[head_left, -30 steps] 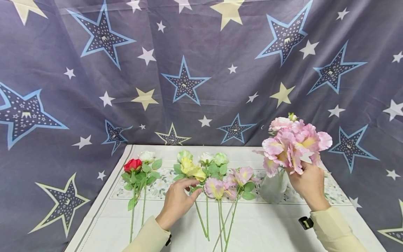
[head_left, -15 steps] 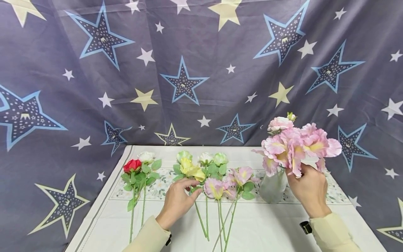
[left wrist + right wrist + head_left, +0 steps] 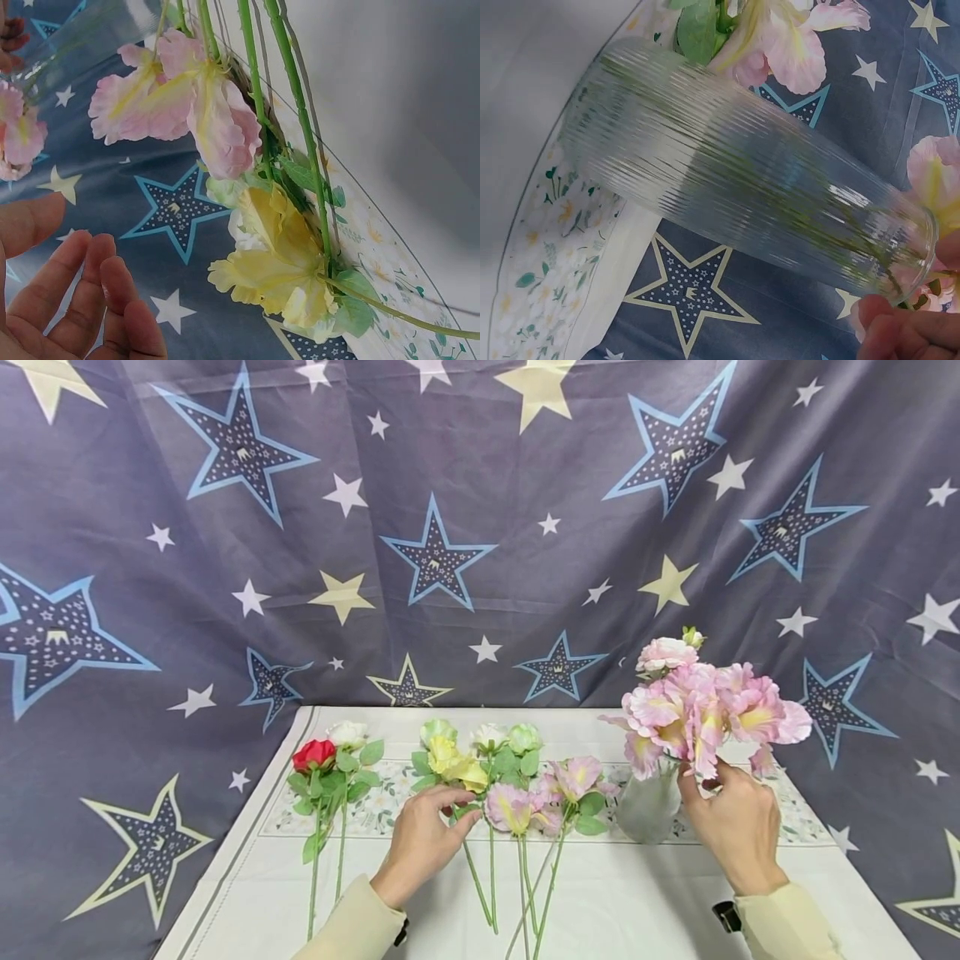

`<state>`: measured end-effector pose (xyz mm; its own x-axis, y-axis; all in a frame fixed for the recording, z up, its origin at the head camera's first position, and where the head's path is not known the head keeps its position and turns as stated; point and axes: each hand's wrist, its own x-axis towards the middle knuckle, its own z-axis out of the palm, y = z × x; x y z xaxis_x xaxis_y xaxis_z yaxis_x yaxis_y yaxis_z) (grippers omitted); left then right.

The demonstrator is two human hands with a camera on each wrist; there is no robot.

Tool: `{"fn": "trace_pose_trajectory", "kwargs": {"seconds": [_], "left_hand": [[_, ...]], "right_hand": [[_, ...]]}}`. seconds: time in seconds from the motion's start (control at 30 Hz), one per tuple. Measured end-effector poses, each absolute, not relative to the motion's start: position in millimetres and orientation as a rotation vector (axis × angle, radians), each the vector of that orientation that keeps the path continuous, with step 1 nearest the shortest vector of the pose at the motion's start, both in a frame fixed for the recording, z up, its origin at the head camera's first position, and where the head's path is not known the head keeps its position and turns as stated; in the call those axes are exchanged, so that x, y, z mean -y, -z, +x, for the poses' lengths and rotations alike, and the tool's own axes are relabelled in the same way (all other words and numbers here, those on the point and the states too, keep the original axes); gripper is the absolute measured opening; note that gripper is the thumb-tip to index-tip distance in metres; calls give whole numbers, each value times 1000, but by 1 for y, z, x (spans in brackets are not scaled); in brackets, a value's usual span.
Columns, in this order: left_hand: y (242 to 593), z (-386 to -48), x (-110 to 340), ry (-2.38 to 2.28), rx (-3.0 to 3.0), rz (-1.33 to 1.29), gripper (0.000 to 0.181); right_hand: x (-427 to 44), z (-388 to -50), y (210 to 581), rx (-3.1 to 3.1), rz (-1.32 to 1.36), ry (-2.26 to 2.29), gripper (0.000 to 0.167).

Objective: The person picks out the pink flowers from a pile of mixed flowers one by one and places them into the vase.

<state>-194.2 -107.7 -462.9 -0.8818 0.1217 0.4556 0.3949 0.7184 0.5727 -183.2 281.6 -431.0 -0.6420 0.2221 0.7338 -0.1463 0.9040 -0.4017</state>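
In the head view, my left hand (image 3: 429, 831) hovers beside a yellow flower (image 3: 455, 762), its fingers relaxed and nothing between them. The left wrist view shows those fingers (image 3: 97, 281) apart from the yellow flower (image 3: 281, 262). On the right stands a clear ribbed vase (image 3: 705, 172), with green stems inside it. Pink flowers (image 3: 693, 710) spread above its mouth. My right hand (image 3: 735, 827) is at the vase's rim under the blooms, thumb and fingers apart. Fingertips (image 3: 881, 322) show next to the rim in the right wrist view; petals partly hide the hand.
On the white tablecloth (image 3: 405, 927) lie a red rose (image 3: 313, 755), a white rose (image 3: 347, 734), pale green roses (image 3: 523, 737) and loose pink flowers (image 3: 512, 808), stems toward me. A floral strip crosses the table, and a starry curtain (image 3: 480, 527) hangs behind.
The rightmost pink bloom has shifted right and settled in the vase's bunch. My right hand has dropped slightly and its grip under the blooms has loosened. My left hand has stayed put.
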Motion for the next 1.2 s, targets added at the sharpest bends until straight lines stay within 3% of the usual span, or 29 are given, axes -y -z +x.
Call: {"fn": "trace_pose_trajectory", "kwargs": {"seconds": [0.47, 0.93, 1.2], "left_hand": [[466, -194, 109, 972, 2532, -406, 19], [465, -192, 108, 996, 2549, -400, 17], [466, -192, 106, 1000, 2568, -398, 17]], "right_hand": [[-268, -170, 438, 2258, -157, -613, 31], [-253, -160, 445, 2368, -108, -630, 28], [-246, -156, 454, 2339, 53, -608, 28]]}}
